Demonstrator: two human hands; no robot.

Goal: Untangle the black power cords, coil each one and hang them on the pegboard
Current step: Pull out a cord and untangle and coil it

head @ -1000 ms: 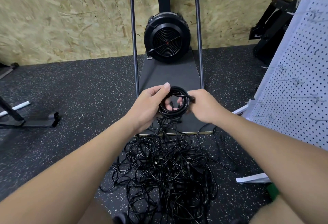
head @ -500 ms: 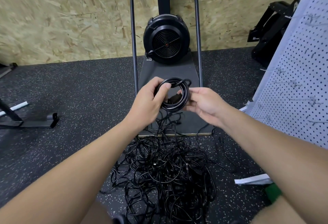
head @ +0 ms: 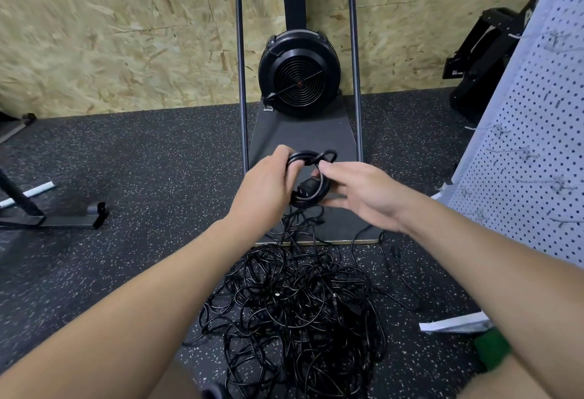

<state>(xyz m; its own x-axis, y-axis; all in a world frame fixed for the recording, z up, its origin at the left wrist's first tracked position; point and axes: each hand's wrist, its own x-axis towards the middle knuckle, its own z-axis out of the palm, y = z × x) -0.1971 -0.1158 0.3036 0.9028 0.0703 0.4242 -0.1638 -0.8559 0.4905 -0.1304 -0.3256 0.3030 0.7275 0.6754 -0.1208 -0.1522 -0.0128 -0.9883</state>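
Note:
A small coil of black power cord (head: pixel 311 177) is held up in front of me, its plug showing inside the loop. My left hand (head: pixel 264 187) grips the coil's left side. My right hand (head: pixel 360 191) holds its right side, fingers curled round the lower strands. A big tangle of black cords (head: pixel 294 313) lies on the floor below, and strands rise from it toward the coil. The white pegboard (head: pixel 537 133) with metal hooks stands at the right.
A black fan machine (head: pixel 298 74) on a dark base plate (head: pixel 303 133) stands straight ahead between two upright poles. A black metal frame (head: pixel 63 218) lies at the left. White paper (head: pixel 452 324) and a green object (head: pixel 491 348) lie at the right.
Both hands have raised the coil a little. The right hand has shifted along the coil's right side, and the plug now shows inside the loop.

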